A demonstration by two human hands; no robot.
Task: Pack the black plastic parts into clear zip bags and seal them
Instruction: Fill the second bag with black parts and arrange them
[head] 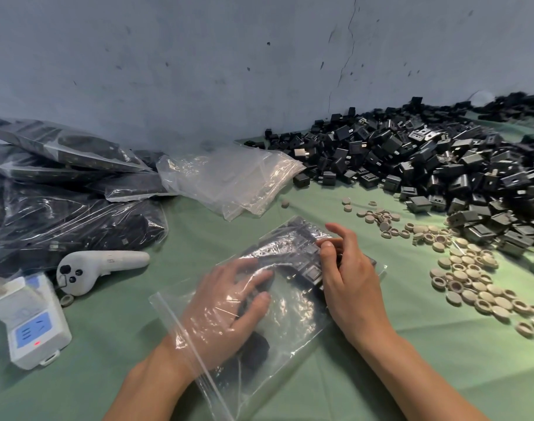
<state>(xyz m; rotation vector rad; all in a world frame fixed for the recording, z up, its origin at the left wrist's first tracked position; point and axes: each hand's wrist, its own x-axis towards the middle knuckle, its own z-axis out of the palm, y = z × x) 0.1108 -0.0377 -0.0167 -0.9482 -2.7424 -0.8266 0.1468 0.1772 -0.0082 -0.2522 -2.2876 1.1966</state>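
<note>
1. Head view: the bag (290, 323) lies on the green cloth (411, 360), its mouth unsealed and nearest the person, with black parts (293, 256) in its far end.
2. The left hand (226, 308) is inside the bag, fingers curled round parts.
3. The right hand (347, 275) rests on the bag's right side, thumb and fingertips pinching the plastic.
4. Right of the bag lie beige caps (472, 278), then the loose pile (442, 165).
5. Behind the bag are empty bags (229, 177); left of it, filled bags (71, 189) and a white controller (98, 268).
</note>
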